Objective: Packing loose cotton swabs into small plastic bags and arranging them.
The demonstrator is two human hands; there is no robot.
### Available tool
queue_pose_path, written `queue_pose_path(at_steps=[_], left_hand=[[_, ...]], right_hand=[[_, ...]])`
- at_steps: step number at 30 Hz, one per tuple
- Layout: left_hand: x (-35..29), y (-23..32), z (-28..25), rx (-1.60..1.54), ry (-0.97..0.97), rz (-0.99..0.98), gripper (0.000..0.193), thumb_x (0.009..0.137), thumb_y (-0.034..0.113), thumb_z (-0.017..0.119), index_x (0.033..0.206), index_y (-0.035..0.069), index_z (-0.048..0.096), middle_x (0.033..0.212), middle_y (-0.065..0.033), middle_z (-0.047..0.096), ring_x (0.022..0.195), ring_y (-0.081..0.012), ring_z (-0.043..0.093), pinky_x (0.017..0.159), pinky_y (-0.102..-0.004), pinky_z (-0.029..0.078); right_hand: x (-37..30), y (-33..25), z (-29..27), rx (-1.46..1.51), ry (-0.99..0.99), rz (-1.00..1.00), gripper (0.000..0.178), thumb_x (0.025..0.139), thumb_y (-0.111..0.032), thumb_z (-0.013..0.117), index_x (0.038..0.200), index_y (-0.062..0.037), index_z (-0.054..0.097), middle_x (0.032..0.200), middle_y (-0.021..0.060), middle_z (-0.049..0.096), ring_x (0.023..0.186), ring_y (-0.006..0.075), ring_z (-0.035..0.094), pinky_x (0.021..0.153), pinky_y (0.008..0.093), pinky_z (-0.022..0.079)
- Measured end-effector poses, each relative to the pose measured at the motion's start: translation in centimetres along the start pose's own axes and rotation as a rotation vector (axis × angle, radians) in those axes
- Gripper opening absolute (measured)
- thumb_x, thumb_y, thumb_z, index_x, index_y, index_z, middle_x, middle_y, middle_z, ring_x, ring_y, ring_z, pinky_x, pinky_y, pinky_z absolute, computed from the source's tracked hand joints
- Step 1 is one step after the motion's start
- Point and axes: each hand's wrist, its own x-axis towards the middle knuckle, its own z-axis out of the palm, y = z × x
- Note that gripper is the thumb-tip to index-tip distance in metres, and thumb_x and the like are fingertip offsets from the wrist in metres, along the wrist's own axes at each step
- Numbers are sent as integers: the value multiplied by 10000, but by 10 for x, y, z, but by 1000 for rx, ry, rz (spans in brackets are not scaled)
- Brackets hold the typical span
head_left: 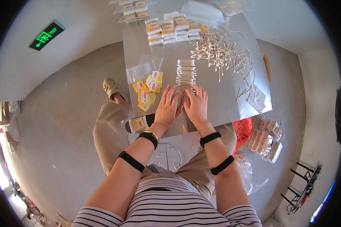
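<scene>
A neat row of cotton swabs (186, 72) lies on the metal table, the swabs side by side and running crosswise. At the row's near end, my left hand (168, 108) and my right hand (196, 107) come together, fingers bent around the swabs from either side. My thumbs sit close to each other below; the swabs under my palms are hidden. Left of my left hand lie yellow-and-white printed cards (147, 90) next to clear plastic bags (140, 72). A filled pack of swabs (138, 124) rests near the table's left front edge, by my left wrist.
Loose cotton swabs (219, 49) are heaped at the far right. Stacked filled packs (168, 30) stand at the back, with more plastic sleeves (204, 13) behind. A small clear bag (257, 99) lies at the right corner. Below are a red basin (242, 132) and wrapped bundles (261, 142).
</scene>
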Motion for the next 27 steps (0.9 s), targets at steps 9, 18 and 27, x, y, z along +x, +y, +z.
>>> queue_pose_path(at_steps=[9,18,27], left_hand=[[0,1,-1,-14,-32,-52,578,891,152,666,1412,56,433,1587,-219,271,1486,-413,279,1222,-481,302],[-1,0,0,0,-21,-36,553,908,162,641,1409,55,434,1584,-220,290,1480,-409,292,1220,-480,303],[-1,-1,2,-2,-12,-35,538,906,156,631,1398,53,439,1580,-219,297,1471,-410,304,1223,-482,297]], right_hand=[[11,5,2,-34,26,-56,259,819,-102,698,1077,-114,704,1229,78,583,1197,319,525,989,468,416],[20,7,0,-28,45,-48,219,823,-92,678,1039,-110,710,1218,74,592,1219,302,521,1014,473,403],[21,7,-3,-49,-9,-49,210,818,-85,671,1020,-115,720,1210,57,596,1233,294,514,1039,465,388]])
